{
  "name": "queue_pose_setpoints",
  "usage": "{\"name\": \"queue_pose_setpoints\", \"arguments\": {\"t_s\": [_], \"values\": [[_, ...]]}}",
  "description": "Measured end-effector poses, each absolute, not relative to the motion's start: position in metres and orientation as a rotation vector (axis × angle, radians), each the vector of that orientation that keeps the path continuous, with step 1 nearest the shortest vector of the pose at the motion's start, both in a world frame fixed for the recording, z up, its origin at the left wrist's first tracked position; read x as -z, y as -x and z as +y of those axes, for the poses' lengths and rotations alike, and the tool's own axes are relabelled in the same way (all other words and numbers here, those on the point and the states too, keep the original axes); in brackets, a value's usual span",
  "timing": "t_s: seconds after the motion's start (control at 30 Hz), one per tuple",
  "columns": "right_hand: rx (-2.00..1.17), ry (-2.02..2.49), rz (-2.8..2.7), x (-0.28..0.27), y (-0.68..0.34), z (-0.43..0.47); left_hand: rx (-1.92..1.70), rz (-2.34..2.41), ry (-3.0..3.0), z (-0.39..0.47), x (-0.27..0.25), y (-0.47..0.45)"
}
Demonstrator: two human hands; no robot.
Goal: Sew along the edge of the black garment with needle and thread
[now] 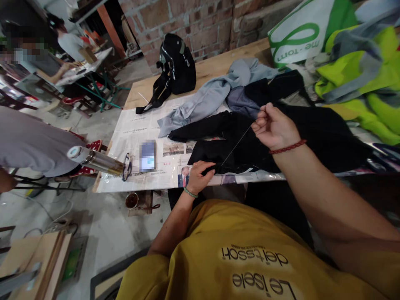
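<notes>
Black cloth (237,141) lies spread along the near side of the table. At its front edge my left hand (201,176) pinches a fold of it between thumb and fingers. My right hand (274,127) is raised above the cloth, its fingertips pressed together on a thread (238,143). That thread runs taut and slanting down to the cloth beside my left hand. Whether a needle is between the right fingertips is too small to tell. Grey cloth (200,106) lies just behind the black one.
On the newspaper-covered table (125,125) are a phone (147,156), glasses (126,167) and a clear flask (96,160) at the left. A black bag (178,64) stands behind. Yellow-green garments (368,75) and a white-green bag (300,37) fill the right. Other people sit at the left.
</notes>
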State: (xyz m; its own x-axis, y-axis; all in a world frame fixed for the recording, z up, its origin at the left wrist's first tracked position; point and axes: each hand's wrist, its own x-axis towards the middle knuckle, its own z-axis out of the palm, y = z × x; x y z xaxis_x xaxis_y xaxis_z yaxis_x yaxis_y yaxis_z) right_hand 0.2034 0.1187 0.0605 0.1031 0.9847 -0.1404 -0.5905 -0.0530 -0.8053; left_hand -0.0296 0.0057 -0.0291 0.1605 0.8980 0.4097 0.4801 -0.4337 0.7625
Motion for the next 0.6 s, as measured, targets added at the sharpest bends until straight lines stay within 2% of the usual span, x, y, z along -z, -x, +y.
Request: {"name": "queue_pose_setpoints", "arguments": {"t_s": [0.2,0.33,0.47,0.6], "values": [[-1.415,0.871,-0.635,-0.066,-0.197,0.105,-1.169,1.402,-1.966,0.004,0.030,0.030],[-1.408,0.961,-0.812,-0.037,-0.184,0.090,-1.221,1.468,-1.964,0.003,0.033,0.029],[-1.176,1.111,-0.802,0.002,-0.190,0.091,-1.194,1.509,-2.026,0.005,0.031,0.028],[-1.073,1.134,-0.790,0.019,-0.207,0.103,-0.927,1.442,-2.261,0.010,0.020,0.034]]}}
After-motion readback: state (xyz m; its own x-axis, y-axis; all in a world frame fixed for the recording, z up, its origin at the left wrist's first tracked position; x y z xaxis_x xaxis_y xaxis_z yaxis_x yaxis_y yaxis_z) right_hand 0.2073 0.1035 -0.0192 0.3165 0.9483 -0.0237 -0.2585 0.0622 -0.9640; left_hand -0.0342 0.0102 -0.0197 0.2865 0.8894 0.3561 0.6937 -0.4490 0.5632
